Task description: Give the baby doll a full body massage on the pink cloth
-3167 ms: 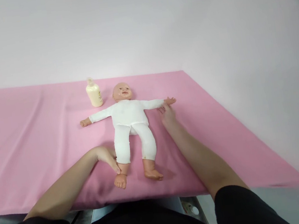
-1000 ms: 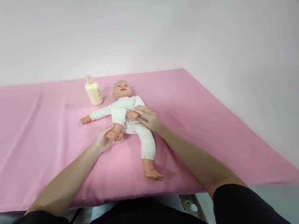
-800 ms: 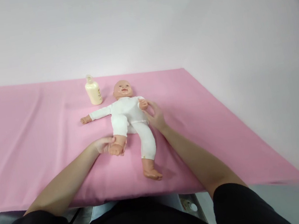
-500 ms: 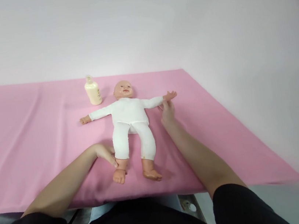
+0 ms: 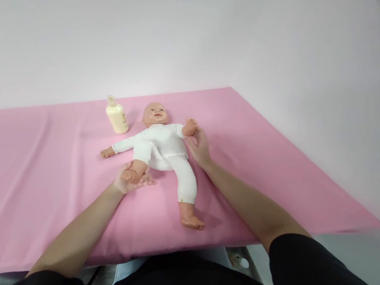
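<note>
A baby doll [image 5: 166, 138] in a white cloth suit lies on its back, head away from me. My left hand [image 5: 125, 182] is beneath its raised, bent leg and bears the lower leg near the foot; some fingertips stick out past the leg. My right hand [image 5: 200, 148] holds the doll's other-side forearm near the wrist, with the arm folded up toward its body. The doll's other leg [image 5: 185, 181] is stretched toward me, and its other arm [image 5: 123, 145] reaches out to the left on the cloth.
A pale yellow pump bottle [image 5: 116, 117] stands upright left of the doll's head. A pink cloth [image 5: 40, 182] covers the table, with folds on the left. A white wall [image 5: 174, 31] rises behind and to the right.
My left hand has lifted the doll's leg and bent it up and to the left. My right hand has moved left, folding the outstretched arm in toward the body.
</note>
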`<state>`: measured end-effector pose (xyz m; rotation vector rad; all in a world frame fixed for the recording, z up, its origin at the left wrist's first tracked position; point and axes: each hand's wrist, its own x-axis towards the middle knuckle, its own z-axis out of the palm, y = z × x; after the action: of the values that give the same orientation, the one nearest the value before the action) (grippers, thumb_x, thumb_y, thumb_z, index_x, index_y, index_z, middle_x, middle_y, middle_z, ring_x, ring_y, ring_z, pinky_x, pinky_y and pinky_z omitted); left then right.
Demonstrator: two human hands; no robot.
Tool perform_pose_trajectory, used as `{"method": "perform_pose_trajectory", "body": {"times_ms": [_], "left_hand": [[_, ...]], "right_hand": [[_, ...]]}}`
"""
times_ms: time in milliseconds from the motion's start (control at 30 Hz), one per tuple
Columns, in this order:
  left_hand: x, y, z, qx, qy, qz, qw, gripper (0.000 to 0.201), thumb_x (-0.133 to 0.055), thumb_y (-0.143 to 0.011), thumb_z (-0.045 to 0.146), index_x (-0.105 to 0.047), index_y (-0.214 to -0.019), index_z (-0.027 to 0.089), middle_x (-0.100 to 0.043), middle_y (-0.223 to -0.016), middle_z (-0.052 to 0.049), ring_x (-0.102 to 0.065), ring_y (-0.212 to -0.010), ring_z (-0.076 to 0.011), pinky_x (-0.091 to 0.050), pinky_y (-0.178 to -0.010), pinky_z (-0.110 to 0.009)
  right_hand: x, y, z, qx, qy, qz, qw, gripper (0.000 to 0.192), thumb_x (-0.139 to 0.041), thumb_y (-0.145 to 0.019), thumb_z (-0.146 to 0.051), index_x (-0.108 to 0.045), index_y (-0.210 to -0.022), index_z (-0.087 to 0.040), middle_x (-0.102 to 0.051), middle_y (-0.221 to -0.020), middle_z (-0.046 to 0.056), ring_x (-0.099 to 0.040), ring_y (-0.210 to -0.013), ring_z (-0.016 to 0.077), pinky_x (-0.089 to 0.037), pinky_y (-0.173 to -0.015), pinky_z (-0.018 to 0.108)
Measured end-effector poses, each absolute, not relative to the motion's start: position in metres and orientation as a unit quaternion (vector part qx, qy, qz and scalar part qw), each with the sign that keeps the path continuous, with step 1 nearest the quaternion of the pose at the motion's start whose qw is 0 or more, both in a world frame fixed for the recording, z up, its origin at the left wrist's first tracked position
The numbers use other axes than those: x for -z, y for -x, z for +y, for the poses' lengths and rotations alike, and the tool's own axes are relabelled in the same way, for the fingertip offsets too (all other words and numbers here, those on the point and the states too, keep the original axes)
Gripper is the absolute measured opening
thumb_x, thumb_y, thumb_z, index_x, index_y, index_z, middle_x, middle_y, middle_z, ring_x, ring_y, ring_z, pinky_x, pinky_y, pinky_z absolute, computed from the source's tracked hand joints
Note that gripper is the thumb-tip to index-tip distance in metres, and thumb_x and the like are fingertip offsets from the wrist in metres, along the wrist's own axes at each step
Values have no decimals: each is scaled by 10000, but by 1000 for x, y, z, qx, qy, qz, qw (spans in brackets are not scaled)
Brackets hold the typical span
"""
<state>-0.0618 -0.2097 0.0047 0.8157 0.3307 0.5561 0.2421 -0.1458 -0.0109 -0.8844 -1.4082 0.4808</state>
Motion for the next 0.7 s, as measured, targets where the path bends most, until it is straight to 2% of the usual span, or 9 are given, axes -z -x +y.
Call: {"method": "perform_pose_trajectory", "body": {"times_ms": [100,200,300,433,567,700], "left_hand": [[-8,55,-209,-337,-320,230,855,500,-644,-827,615,-657,-855,116,-587,-561,-12,-696,-722,-227,-564,-982,-447],[-11,48,-212,-359,-283,271,847,428,-621,-891,494,-693,-919,73,-686,-678,-75,-722,-772,-244,-579,-946,-436],[-11,43,-214,-360,-276,285,844,382,-588,-938,423,-705,-972,62,-744,-810,-114,-742,-819,-258,-574,-956,-454],[-4,44,-213,-338,-304,275,847,427,-566,-964,454,-705,-1024,55,-751,-837,-124,-752,-920,-289,-536,-1016,-469],[7,53,-209,-299,-348,221,861,528,-630,-910,564,-702,-1076,68,-749,-849,-103,-745,-937,-279,-502,-1045,-460],[9,64,-210,-160,-442,142,871,650,-737,-768,681,-720,-1077,109,-763,-905,-117,-737,-970,-309,-509,-1012,-469]], "right_hand": [[12,-236,-152,-121,366,-732,561,423,-671,-921,-468,-645,-1292,-266,-703,-1317,87,-647,-1260,266,-490,-1156,498],[11,-235,-153,-55,330,-813,477,343,-635,-961,-419,-687,-1272,-283,-721,-1305,62,-639,-1284,267,-486,-1171,495],[9,-236,-153,-12,325,-840,434,336,-586,-998,-374,-686,-1302,-271,-713,-1328,62,-617,-1315,270,-487,-1171,495],[8,-237,-154,32,327,-854,403,336,-560,-1014,-342,-690,-1308,-246,-713,-1328,83,-617,-1309,282,-501,-1149,494],[10,-238,-153,0,338,-830,445,354,-573,-1001,-382,-672,-1316,-256,-713,-1314,92,-638,-1280,282,-502,-1147,503],[13,-243,-146,-104,381,-719,571,454,-636,-948,-465,-616,-1340,-236,-688,-1332,116,-646,-1259,286,-497,-1139,512]]}}
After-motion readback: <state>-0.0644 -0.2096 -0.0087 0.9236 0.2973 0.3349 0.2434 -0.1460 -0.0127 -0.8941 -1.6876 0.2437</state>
